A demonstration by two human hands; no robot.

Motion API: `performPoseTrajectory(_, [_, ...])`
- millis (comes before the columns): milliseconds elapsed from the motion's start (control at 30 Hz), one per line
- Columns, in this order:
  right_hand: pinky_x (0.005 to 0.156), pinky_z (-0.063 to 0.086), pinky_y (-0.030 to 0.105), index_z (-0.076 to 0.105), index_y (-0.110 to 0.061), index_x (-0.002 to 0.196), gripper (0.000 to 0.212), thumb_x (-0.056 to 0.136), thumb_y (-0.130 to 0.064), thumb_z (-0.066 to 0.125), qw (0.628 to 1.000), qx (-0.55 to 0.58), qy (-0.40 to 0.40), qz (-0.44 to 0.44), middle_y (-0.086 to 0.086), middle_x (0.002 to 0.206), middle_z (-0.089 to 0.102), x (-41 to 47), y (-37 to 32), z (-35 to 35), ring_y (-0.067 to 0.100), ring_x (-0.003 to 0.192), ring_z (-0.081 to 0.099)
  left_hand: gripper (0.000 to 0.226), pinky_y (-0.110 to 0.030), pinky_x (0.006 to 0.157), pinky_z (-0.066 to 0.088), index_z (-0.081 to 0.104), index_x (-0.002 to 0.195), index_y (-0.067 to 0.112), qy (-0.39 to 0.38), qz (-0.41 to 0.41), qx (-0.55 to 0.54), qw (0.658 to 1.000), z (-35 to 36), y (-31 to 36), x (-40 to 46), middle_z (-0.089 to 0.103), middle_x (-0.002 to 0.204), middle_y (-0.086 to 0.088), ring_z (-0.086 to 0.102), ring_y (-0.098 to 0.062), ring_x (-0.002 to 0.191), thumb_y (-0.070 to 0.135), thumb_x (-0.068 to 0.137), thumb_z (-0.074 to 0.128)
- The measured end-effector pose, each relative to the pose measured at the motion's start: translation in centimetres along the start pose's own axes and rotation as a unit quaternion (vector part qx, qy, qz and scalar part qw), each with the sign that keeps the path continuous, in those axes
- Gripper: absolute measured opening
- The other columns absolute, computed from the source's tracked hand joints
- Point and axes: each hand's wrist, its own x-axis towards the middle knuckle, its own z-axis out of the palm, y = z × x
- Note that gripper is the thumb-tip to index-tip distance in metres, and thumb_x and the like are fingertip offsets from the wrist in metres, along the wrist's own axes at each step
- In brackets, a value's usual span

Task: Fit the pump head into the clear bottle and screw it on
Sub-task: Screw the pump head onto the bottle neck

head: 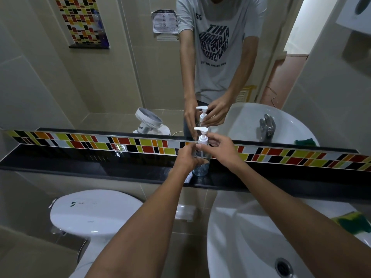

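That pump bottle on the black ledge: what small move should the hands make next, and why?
Probably a twist of the collar. The pump head already stands upright in the clear bottle, its tube inside. The right hand pinches the white collar; the left hand wraps the bottle, steadying it on the ledge. Whether the thread has caught is too small to tell.

A small home bathroom is showing itself here. A white toilet [94, 215] is sitting at lower left beside a white basin [251, 243] with a metal drain [283, 267]. A black ledge [80, 163] is running along beige wall tiles [40, 87], a strip of coloured mosaic tiles [120, 144] is lining it, and a wide mirror [120, 77] is reflecting the tap [267, 125].
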Motion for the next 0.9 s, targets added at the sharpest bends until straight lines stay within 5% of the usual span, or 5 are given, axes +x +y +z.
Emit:
performPoseTrajectory(200, [0.094, 0.061, 0.029, 0.075, -0.005, 0.114, 0.038, 0.081, -0.019, 0.087, 0.997, 0.023, 0.067, 0.013, 0.006, 0.105, 0.080, -0.6, 0.3, -1.1, 0.015, 0.099, 0.078, 0.073, -0.034, 0.097, 0.052, 0.056, 0.139, 0.010, -0.001, 0.008, 0.009, 1.000, 0.1, -0.3, 0.3, 0.067, 0.129, -0.007, 0.062, -0.018, 0.113, 0.011, 0.074, 0.089])
performPoseTrajectory(433, [0.087, 0.055, 0.012, 0.065, -0.007, 0.137, 0.053, 0.086, -0.010, 0.082, 0.998, 0.050, -0.027, 0.019, 0.002, 0.124, 0.075, 0.1, -0.7, 0.0, 0.008, 0.112, 0.072, 0.067, -0.041, 0.101, 0.053, 0.058, 0.136, 0.011, -0.001, 0.007, 0.002, 1.000, 0.0, -0.4, 0.2, 0.067, 0.130, -0.006, 0.062, -0.023, 0.122, 0.009, 0.075, 0.088])
performPoseTrajectory(767, [0.099, 0.060, 0.040, 0.075, -0.005, 0.119, 0.043, 0.081, -0.021, 0.087, 0.995, 0.038, 0.094, 0.017, 0.006, 0.108, 0.080, -0.8, 0.4, 0.1, 0.017, 0.103, 0.077, 0.072, -0.044, 0.102, 0.053, 0.056, 0.139, 0.011, -0.004, 0.004, 0.013, 1.000, 0.1, -0.4, 0.4, 0.065, 0.131, -0.008, 0.061, -0.024, 0.121, 0.014, 0.075, 0.089])
performPoseTrajectory(900, [0.108, 0.052, 0.036, 0.067, -0.013, 0.134, 0.061, 0.079, -0.028, 0.088, 0.999, 0.026, 0.013, 0.024, 0.000, 0.126, 0.075, -0.3, -0.2, -0.1, 0.014, 0.121, 0.068, 0.070, -0.047, 0.100, 0.055, 0.056, 0.138, 0.011, -0.003, 0.003, -0.001, 1.000, 0.1, -0.6, 0.5, 0.065, 0.131, -0.009, 0.060, -0.025, 0.122, 0.010, 0.075, 0.088])
